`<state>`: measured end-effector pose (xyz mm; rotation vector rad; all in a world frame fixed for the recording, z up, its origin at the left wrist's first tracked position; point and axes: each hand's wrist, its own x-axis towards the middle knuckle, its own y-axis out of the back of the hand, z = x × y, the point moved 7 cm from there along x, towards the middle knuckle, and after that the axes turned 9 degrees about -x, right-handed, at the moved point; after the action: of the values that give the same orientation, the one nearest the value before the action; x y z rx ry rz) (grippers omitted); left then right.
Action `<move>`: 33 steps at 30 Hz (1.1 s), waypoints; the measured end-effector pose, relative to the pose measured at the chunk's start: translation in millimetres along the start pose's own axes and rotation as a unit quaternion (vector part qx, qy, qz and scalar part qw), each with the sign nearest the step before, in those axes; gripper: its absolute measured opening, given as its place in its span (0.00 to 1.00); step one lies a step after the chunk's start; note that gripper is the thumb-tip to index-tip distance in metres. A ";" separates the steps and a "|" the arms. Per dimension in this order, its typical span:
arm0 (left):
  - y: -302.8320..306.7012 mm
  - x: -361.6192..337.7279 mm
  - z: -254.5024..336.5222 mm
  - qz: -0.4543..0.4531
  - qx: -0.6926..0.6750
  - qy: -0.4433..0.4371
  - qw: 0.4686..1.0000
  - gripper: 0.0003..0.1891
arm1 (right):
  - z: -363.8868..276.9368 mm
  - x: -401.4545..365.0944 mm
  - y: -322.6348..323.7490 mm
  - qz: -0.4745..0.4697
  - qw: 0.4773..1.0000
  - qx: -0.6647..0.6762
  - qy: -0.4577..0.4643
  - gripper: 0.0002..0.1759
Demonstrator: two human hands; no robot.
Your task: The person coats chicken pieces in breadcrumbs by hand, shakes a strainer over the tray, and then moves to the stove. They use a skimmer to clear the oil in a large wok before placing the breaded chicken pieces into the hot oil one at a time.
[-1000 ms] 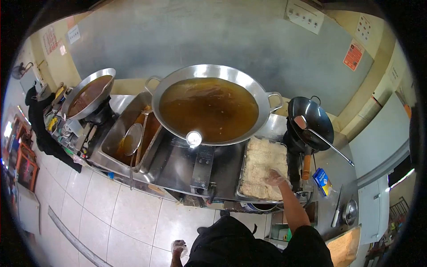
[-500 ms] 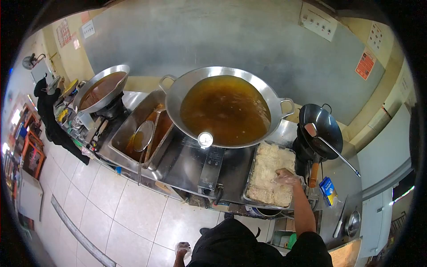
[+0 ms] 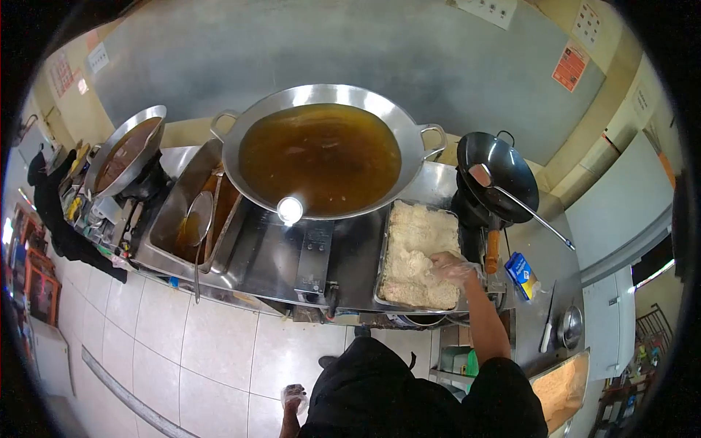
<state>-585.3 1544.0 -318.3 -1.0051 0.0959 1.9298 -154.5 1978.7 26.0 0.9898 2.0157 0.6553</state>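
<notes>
My right hand [image 3: 451, 269], in a clear plastic glove, reaches over a metal tray [image 3: 377, 286] and touches the pale crumb-coated pieces [image 3: 420, 244] packed in it. Its fingers are bent together at a piece near the tray's right side. My left hand [image 3: 294, 398], also gloved, hangs low beside my dark apron, away from the counter, with its fingers curled and too small to read. Behind the tray, to the left, stands a large two-handled pan [image 3: 321, 95] of brown oil with a round thermometer [image 3: 290, 210] on its front rim.
A black wok [image 3: 511, 175] holding a ladle stands right of the tray. Beside it lie a blue packet [image 3: 521, 274], a knife [image 3: 548, 328] and a strainer [image 3: 570, 327]. Left are an oil-stained basin [image 3: 164, 241] with a skimmer and another pan [image 3: 109, 164]. A co-worker [image 3: 58, 212] stands far left.
The view has shifted, so the counter appears further left and higher. My right hand stays at the coated pieces, its fingers now closer together at a raised piece. My left hand remains low.
</notes>
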 end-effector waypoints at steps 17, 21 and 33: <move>1.4 5.9 -13.4 0.053 0.098 0.040 0.993 0.08 | 29.0 32.0 -134.0 0.049 0.957 -0.284 -0.017 0.27; 11.3 11.6 -20.2 0.052 0.063 0.019 0.996 0.08 | 26.2 31.2 -125.4 -0.025 0.980 -0.192 -0.041 0.27; 10.5 8.6 -22.4 -0.076 0.286 -0.204 0.933 0.07 | -20.6 19.4 -74.2 0.031 0.974 -0.167 0.150 0.17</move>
<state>-581.7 1534.2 -342.4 -0.2127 0.3114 1.7714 -209.9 1950.6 -23.5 0.7903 2.0417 1.1939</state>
